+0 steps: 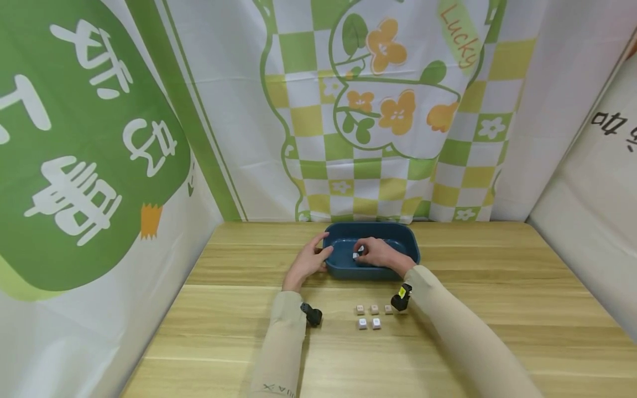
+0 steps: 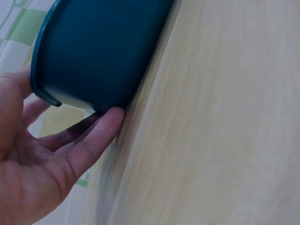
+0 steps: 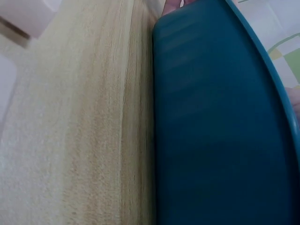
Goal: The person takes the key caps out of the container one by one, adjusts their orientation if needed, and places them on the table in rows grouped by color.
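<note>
A dark blue rectangular bin (image 1: 370, 273) stands near the table's far edge. My left hand (image 1: 309, 260) grips its left end, the thumb at the rim; in the left wrist view, fingertips (image 2: 112, 119) touch the outer wall low down by the tabletop. My right hand (image 1: 378, 252) reaches inside over the front wall, thumb and fingers pinching a small white keycap (image 1: 361, 250). Just below the fingers shows another white keycap (image 1: 355, 256). In the right wrist view the bin's outer wall (image 3: 220, 117) hides most of that hand.
In front of the bin several loose keycaps lie in two rows, among them a pinkish keycap (image 1: 374, 309) and a white keycap (image 1: 362, 324). The wooden table (image 1: 224, 331) backs onto a patterned curtain (image 1: 348, 182).
</note>
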Demonstrator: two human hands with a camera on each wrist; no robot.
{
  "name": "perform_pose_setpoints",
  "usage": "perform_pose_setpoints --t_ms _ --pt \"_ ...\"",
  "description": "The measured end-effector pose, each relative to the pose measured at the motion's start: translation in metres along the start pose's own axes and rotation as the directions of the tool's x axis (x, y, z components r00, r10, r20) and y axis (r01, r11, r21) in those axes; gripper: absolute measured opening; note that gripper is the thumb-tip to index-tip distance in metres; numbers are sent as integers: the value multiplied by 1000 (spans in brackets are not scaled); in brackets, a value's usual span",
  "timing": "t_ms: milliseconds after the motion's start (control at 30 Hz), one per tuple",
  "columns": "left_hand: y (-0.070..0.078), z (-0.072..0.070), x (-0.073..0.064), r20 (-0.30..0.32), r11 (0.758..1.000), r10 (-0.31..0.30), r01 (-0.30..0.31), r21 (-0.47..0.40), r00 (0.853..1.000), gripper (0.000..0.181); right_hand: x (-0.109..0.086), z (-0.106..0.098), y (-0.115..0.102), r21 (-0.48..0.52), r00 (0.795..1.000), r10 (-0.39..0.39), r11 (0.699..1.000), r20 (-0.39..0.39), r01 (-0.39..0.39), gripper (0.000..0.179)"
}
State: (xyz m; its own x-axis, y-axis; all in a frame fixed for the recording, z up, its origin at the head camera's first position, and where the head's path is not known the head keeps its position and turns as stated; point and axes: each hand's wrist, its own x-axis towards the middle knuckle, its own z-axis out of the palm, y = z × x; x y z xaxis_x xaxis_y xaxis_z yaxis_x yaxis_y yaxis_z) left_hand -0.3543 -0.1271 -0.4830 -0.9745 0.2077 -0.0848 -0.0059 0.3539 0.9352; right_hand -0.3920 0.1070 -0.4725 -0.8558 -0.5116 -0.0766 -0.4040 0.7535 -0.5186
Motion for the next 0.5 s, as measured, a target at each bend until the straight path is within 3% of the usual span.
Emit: perform_pose_setpoints --t_ms 500 --pt "0 1 0 -2 1000 -1 1 -7 1000 53 1 1 -2 -17 1000 -9 1000 4 9 19"
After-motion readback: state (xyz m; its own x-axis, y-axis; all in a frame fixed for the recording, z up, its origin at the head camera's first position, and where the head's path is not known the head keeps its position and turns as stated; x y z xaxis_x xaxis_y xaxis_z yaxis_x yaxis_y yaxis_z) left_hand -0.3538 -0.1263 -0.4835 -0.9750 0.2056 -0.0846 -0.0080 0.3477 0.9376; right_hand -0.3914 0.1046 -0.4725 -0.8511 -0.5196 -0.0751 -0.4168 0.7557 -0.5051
